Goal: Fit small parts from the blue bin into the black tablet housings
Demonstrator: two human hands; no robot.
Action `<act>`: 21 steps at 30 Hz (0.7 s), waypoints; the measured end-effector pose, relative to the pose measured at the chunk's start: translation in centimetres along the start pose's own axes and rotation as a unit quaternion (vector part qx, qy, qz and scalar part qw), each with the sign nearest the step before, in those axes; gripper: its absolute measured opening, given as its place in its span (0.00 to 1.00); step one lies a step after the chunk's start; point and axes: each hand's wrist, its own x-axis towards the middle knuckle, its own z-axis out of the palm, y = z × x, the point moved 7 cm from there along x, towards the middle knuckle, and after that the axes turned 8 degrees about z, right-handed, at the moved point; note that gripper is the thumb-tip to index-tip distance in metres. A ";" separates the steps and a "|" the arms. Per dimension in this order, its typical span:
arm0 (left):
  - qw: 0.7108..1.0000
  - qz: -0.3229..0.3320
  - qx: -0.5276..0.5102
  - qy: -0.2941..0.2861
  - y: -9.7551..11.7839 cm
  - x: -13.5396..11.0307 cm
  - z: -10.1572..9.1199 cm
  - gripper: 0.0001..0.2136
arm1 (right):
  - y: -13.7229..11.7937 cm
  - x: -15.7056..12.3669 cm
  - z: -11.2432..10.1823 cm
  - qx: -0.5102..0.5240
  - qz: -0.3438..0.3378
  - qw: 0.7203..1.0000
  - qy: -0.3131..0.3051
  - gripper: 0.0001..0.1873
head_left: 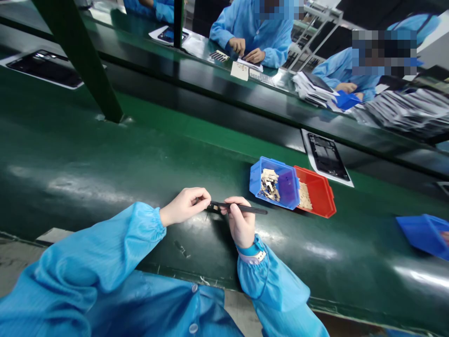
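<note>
My right hand (241,223) is closed around black tweezers (256,210), held like a pen with the tip pointing left. Beside it, my left hand (187,205) is pinched shut at the tweezers' tip. A small dark part with a tan patch (215,207) shows between the two hands, and my left fingertips seem to grip its end. The fingers hide most of it. To the right of my hands stands a blue bin (291,189) of small tan and black pieces. A red bin (324,196) with tan pieces touches it.
Black device frames on white sheets lie at the right (328,157) and far left (45,68). Another blue bin (421,231) stands at the right edge. A slanted green post (80,56) rises from the green bench (140,154). Co-workers in blue sit opposite, near stacked sheets (414,110).
</note>
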 end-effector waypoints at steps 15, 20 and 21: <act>0.999 0.023 0.027 0.040 0.4 -0.1 -0.1 0.07 | -0.5 -0.8 -0.2 -0.048 -0.058 0.997 0.031 0.05; 0.996 0.046 0.036 0.066 0.7 -0.3 -0.1 0.07 | -0.8 -1.1 0.1 -0.065 -0.069 0.995 0.037 0.04; 0.996 0.050 0.037 0.066 0.7 -0.4 -0.1 0.07 | -0.8 -1.1 0.1 -0.066 -0.069 0.995 0.038 0.05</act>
